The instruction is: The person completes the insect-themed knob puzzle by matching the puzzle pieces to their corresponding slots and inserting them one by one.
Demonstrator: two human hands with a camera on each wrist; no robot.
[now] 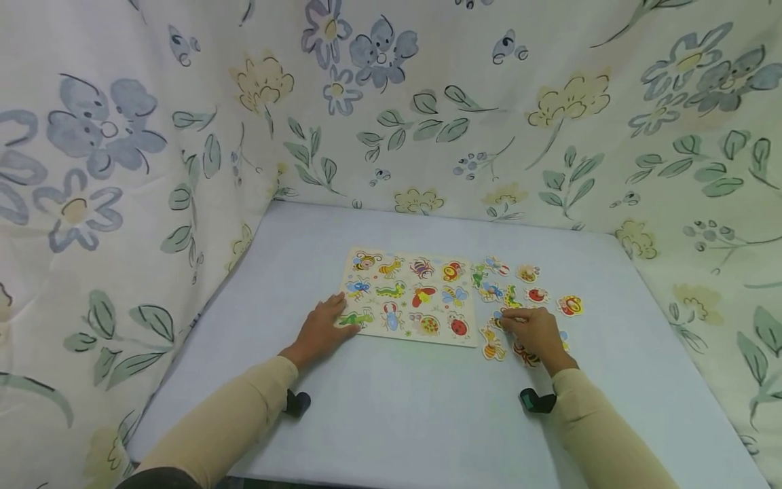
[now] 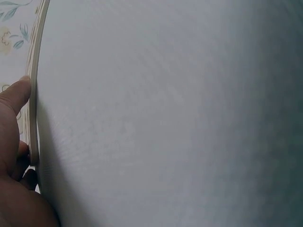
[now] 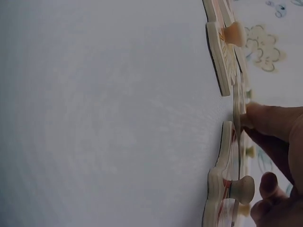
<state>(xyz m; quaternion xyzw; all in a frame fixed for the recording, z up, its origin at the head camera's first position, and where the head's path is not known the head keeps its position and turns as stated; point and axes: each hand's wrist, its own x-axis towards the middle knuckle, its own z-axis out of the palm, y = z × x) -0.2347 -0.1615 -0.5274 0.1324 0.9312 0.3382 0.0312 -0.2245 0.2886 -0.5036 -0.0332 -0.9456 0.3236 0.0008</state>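
A wooden puzzle board (image 1: 373, 297) with printed insects lies flat on the table. My left hand (image 1: 322, 326) rests at its near left corner, fingers along the left side and thumb on the near edge by the green grasshopper picture. In the left wrist view the thumb (image 2: 19, 92) touches the board's edge (image 2: 33, 104). Right of the board, my right hand (image 1: 537, 333) pinches a small bee puzzle piece (image 1: 497, 320) between thumb and fingertips, which partly cover it. Around it lie an orange-striped insect piece (image 1: 492, 346) and a spider piece (image 1: 525, 356), partly under the hand.
Several more knobbed pieces are scattered beyond my right hand, among them a ladybird piece (image 1: 537, 295) and a red-and-yellow beetle piece (image 1: 570, 305). A wooden knob (image 3: 242, 189) stands up from a nearby piece. Floral cloth (image 1: 427, 156) hangs behind the white table (image 1: 403, 414).
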